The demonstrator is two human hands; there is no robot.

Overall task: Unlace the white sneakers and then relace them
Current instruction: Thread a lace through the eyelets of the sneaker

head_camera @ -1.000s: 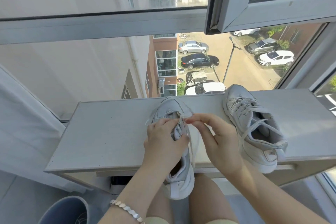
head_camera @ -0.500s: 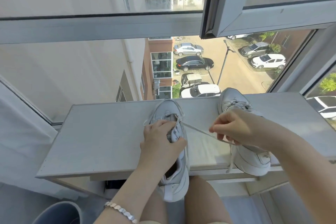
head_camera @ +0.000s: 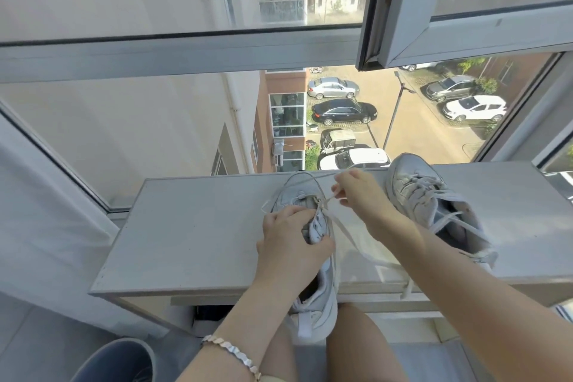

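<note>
We find the grip at the right hand (head_camera: pixel 361 197): its thumb and fingertips are pressed together, pinching a white lace (head_camera: pixel 328 200) that runs taut from the pinch to the front eyelets just below and left of it. The rest of that lace trails back from the eyelets, under the right forearm, and hangs over the near edge. Just below the pinch, the left hand (head_camera: pixel 288 242) curls its fingers and thumb round the tongue and upper of the sneaker (head_camera: pixel 294 192), holding it toe-away on a grey ledge (head_camera: pixel 192 232), heel jutting over the near edge. To the right of the pinch lies the second sneaker (head_camera: pixel 412 186), loosely laced. Further out, we note a bracelet (head_camera: pixel 231 352) on the left wrist and a blue bin (head_camera: pixel 124 360).
</note>
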